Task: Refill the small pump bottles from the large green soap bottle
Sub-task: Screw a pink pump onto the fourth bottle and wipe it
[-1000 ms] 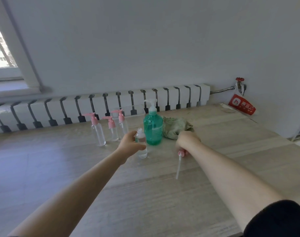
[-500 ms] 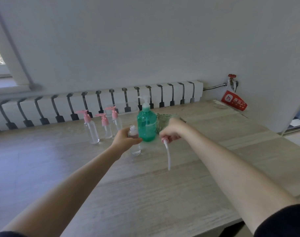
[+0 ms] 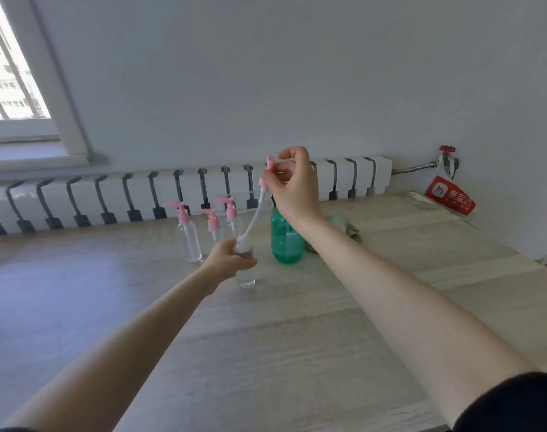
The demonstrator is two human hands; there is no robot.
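Wooden table (image 3: pixel 297 353) by radiator (image 3: pixel 110 194), left hand (image 3: pixel 225 263) gripping small bottle (image 3: pixel 246 277), right hand (image 3: pixel 294 185) pinching pink pump (image 3: pixel 267 173), half hiding green bottle (image 3: pixel 286 246)

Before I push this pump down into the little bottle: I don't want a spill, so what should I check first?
1. Is the small bottle steadied? Ok: the left hand grips it, with its base on the table.
2. Is the pump head held firmly? Ok: the right hand pinches it.
3. Is the tube lined up with the bottle? Ok: its tip is at the open neck.
4. Is the tube straight? Not ok: it curves on the way down.
5. Is there enough soap in the small bottle? Cannot tell.
6. Is the green bottle out of the way? Ok: it stands upright, apart from the small bottle.
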